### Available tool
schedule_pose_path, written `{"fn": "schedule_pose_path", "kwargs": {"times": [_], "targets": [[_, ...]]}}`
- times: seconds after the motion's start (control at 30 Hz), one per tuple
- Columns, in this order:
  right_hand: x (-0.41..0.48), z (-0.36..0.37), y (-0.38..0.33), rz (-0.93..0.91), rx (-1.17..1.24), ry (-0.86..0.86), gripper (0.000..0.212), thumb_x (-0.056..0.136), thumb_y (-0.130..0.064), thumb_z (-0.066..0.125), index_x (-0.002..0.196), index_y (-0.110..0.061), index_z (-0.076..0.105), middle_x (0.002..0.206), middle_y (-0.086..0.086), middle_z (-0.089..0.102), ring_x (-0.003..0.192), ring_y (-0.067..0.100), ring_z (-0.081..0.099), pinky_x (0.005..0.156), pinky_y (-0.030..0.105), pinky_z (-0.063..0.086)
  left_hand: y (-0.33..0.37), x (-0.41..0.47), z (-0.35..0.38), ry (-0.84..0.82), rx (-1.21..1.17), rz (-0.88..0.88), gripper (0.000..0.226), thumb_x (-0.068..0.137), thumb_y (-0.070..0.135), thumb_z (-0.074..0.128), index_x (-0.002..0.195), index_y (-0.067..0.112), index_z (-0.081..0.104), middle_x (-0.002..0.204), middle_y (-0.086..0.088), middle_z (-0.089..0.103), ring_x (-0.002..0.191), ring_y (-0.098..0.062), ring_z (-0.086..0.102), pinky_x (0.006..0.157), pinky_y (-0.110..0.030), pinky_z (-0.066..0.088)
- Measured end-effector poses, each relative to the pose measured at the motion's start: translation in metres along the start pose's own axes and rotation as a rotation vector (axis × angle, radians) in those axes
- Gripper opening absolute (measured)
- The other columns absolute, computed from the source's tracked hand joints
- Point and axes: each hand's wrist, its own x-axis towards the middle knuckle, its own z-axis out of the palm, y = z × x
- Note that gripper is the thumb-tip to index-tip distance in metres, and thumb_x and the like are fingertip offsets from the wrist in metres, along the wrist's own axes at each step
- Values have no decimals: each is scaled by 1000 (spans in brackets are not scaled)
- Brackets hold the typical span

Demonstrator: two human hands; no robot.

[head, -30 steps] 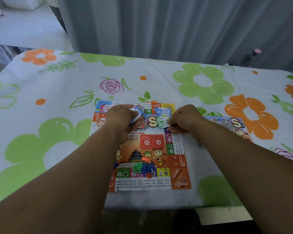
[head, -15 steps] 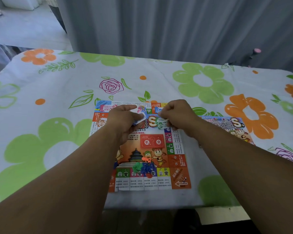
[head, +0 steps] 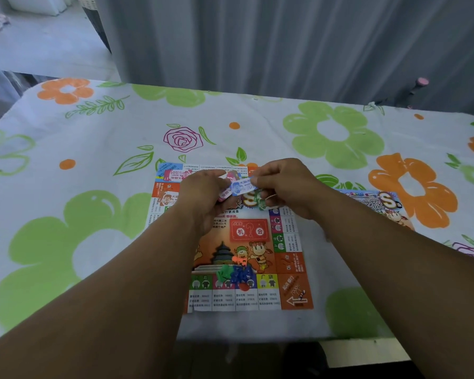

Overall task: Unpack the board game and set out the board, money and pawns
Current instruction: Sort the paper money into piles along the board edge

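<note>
My left hand (head: 203, 194) grips the money stack (head: 223, 195). My right hand (head: 283, 186) pinches a blue note (head: 240, 186), its long axis left-right, over the board's (head: 290, 272) far half. Flowered tablecloth (head: 93, 149), grey curtain (head: 285, 42) behind.

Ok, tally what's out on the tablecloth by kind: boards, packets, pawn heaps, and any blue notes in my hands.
Game board: 1
Game packet: 1
Pawn heap: 1
Blue note, pinched between left hand and right hand: 1
Total: 4
</note>
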Motion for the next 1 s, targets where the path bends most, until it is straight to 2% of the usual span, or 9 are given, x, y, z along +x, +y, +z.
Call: {"fn": "schedule_pose_path", "kwargs": {"times": [0.1, 0.17, 0.33, 0.47, 0.57, 0.67, 0.73, 0.83, 1.0], "targets": [[10, -13, 3, 39, 37, 134, 1, 90, -4, 69, 89, -4, 70, 72, 11, 63, 52, 13, 57, 49, 26, 53, 3, 2, -5, 53, -64, 6, 25, 95, -4, 55, 113, 11, 64, 104, -15, 68, 71, -23, 74, 55, -25, 58], [16, -18, 7, 58, 36, 219, 8, 91, -4, 68, 83, -6, 67, 70, 12, 62, 51, 14, 56, 46, 25, 50, 2, 5, -7, 86, -48, 16, 25, 95, -3, 55, 113, 11, 64, 96, -16, 70, 64, -22, 74, 61, -30, 62], [27, -21, 13, 74, -51, 329, 14, 91, -8, 69, 78, -4, 64, 67, 15, 60, 50, 17, 51, 43, 23, 38, 4, 8, -12, 134, 7, 21, 21, 92, -3, 60, 99, 16, 67, 107, -12, 69, 91, -28, 72, 68, -35, 62], [37, -19, 20, 109, -115, 362, 26, 87, -10, 74, 92, 14, 66, 67, 19, 58, 47, 22, 46, 46, 27, 35, 3, 6, -13, 133, 26, 15, 25, 91, -4, 61, 106, 15, 67, 99, -13, 66, 82, -26, 70, 74, -38, 63], [42, -19, 24, 113, -195, 386, 34, 82, -14, 79, 96, 15, 66, 73, 21, 63, 56, 27, 56, 53, 34, 45, 3, 4, -14, 112, 31, 22, 26, 89, -6, 63, 108, 12, 66, 99, -13, 67, 78, -26, 71, 77, -39, 62], [43, -15, 20, 88, -292, 424, 24, 80, -12, 78, 90, 8, 68, 84, 21, 70, 78, 36, 69, 71, 48, 60, 3, 2, -15, 90, 38, 36, 29, 87, -7, 67, 110, 11, 65, 98, -12, 69, 82, -27, 72, 80, -39, 62], [38, -11, 14, 27, -270, 388, 16, 83, -11, 75, 84, 3, 67, 79, 16, 70, 72, 30, 69, 61, 41, 58, 2, 2, -15, 82, 40, 42, 31, 84, -7, 70, 109, 10, 66, 100, -13, 70, 85, -29, 73, 80, -41, 62], [20, 3, 0, -36, -129, 130, 16, 88, -18, 73, 85, -3, 67, 71, 8, 67, 50, 15, 57, 44, 25, 42, 2, 2, -15, 67, 39, 50, 35, 81, -8, 72, 112, 8, 66, 103, -15, 71, 85, -30, 74, 80, -42, 62], [8, 24, -8, -47, -122, -140, 21, 84, -20, 80, 89, -3, 68, 74, 9, 70, 56, 17, 66, 45, 26, 47, 3, -1, -16, 58, 22, 59, 38, 80, -6, 75, 114, 7, 65, 101, -16, 73, 84, -29, 74, 73, -35, 62]]}}
